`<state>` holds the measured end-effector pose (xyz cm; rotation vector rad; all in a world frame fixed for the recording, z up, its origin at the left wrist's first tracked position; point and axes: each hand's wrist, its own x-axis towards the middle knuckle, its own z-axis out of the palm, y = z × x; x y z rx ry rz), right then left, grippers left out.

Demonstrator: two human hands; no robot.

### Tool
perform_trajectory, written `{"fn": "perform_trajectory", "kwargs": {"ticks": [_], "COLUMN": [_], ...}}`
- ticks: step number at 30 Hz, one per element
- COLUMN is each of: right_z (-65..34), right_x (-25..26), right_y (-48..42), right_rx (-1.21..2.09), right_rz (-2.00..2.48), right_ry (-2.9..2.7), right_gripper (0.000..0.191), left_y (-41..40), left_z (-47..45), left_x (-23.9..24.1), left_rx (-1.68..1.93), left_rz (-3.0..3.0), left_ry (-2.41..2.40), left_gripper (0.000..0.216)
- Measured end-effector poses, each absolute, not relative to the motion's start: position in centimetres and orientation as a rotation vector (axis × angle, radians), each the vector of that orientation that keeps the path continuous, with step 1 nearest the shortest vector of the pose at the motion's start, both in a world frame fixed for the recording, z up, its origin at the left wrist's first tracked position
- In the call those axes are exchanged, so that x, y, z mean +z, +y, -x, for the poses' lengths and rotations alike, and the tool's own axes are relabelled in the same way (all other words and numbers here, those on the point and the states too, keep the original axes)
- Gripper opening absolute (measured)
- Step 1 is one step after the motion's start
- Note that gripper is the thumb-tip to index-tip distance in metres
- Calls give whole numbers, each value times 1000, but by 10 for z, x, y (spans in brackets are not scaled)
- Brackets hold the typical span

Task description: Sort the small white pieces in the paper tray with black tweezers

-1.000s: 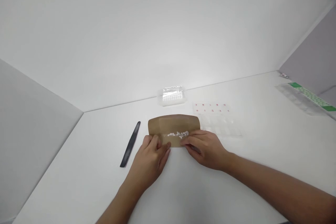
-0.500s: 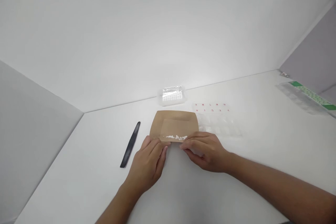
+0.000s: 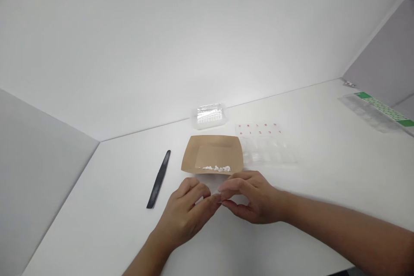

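Observation:
My left hand (image 3: 192, 209) and my right hand (image 3: 257, 196) meet just in front of a brown paper tray (image 3: 194, 155). Both are closed in a pinch, fingertips touching or nearly so. Whatever lies between them is too small to make out. Inside the tray, small white bits (image 3: 218, 168) are gathered in a row along its near side. To the left of my left hand lies a pair of black tweezers (image 3: 158, 181), slanting on the white table.
A clear plastic container with a shiny top (image 3: 209, 115) stands by the back wall. Right of the tray lie a clear compartment tray (image 3: 268, 151) and a sheet with red digits (image 3: 258, 129). A green-and-white packet (image 3: 381, 110) sits far right.
Both hands have left the tray's near edge and drawn back toward me, their fingertips coming together. The white bits remain along the tray's near side.

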<state>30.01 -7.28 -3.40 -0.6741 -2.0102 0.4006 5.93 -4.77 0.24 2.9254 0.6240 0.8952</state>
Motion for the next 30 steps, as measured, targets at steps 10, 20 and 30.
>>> {"fn": "perform_trajectory", "kwargs": {"ticks": [10, 20, 30], "right_z": [-304, -308, -308], "right_x": [-36, -36, -33], "right_y": [-69, -65, -65], "right_rx": [371, 229, 241], "right_rz": [679, 603, 696], "right_ry": [-2042, -2064, -2150], "right_gripper": [15, 13, 8], "left_y": [-48, -48, -50], "left_z": [-61, -64, -64], "left_x": [-2, 3, 6], "left_rx": [1034, 1050, 808], "left_rz": [-2910, -2877, -2874], "left_ry": [632, 621, 691], "left_gripper": [30, 29, 20]}}
